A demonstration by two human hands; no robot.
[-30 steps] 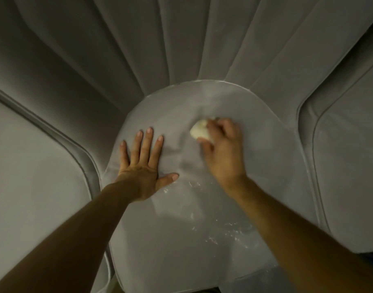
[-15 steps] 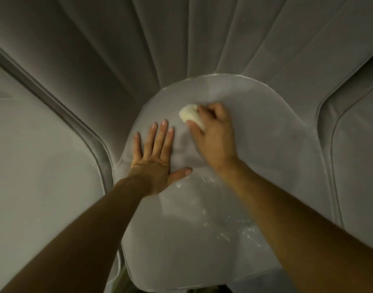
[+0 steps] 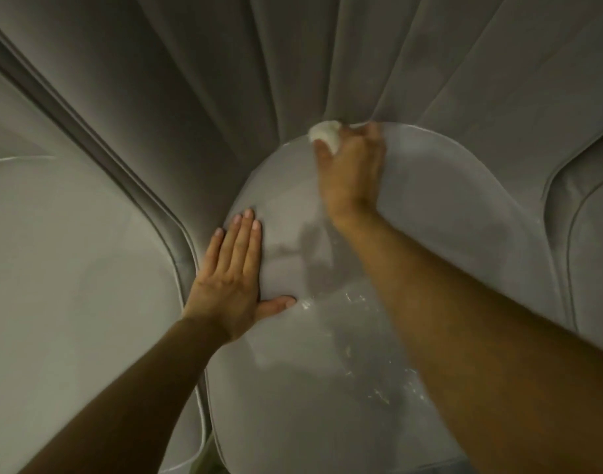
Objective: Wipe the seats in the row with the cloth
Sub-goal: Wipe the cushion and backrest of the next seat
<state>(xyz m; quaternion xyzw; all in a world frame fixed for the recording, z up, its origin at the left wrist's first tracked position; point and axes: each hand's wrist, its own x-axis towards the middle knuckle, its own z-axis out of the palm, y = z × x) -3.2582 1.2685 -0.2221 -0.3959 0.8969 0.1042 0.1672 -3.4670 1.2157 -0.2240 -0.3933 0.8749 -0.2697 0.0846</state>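
Note:
A grey rounded seat cushion fills the middle of the head view, with white specks near its front right. My right hand grips a small balled white cloth at the cushion's far edge, where it meets the pleated grey backrest. My left hand lies flat on the cushion's left side, fingers straight and together, thumb spread out.
A neighbouring grey seat lies to the left, divided by a piped seam. Another seat shows at the right edge. The pleated backrest rises behind the cushion.
My right hand has slid the cloth away from me, from the cushion's middle to its far edge at the backrest. My left hand stays flat, its fingers now closer together.

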